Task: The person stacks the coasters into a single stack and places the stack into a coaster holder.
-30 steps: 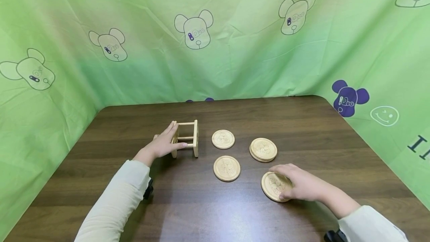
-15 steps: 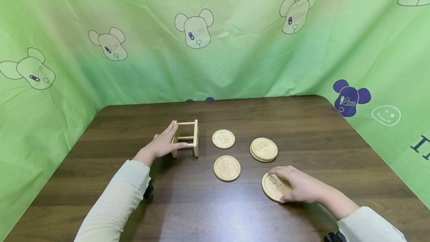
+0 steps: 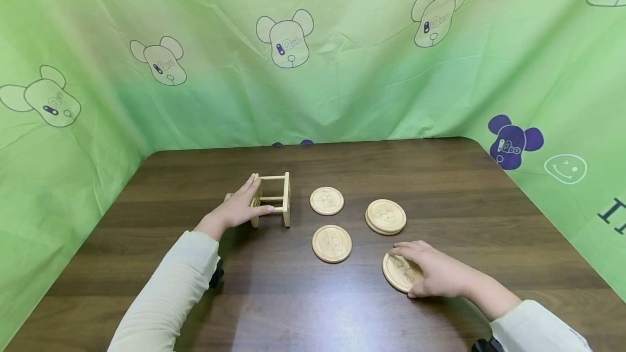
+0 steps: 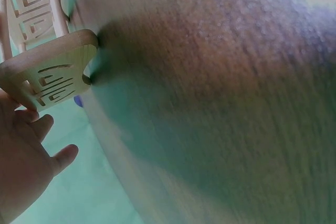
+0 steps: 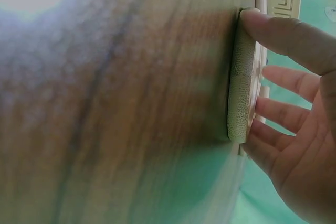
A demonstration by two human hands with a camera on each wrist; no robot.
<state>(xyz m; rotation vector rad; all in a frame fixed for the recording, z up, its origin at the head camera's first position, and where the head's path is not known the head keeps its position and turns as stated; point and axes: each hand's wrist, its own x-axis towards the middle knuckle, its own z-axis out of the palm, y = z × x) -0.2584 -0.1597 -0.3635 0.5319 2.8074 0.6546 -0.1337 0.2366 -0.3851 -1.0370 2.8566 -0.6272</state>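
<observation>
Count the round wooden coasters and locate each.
5: a far coaster right of the wooden rack, a nearer coaster in front of that, a two-coaster stack farther right, and a gripped coaster partly covered by the right hand. Others may be hidden.

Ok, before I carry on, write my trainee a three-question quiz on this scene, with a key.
1. The left hand touches: a) the curtain, b) the rack, c) the right sleeve.
2. True or false: the right hand grips a disc.
3. How many unstacked discs lie between the rack and the stack?

Key: 1. b; 2. true; 3. two.
</observation>
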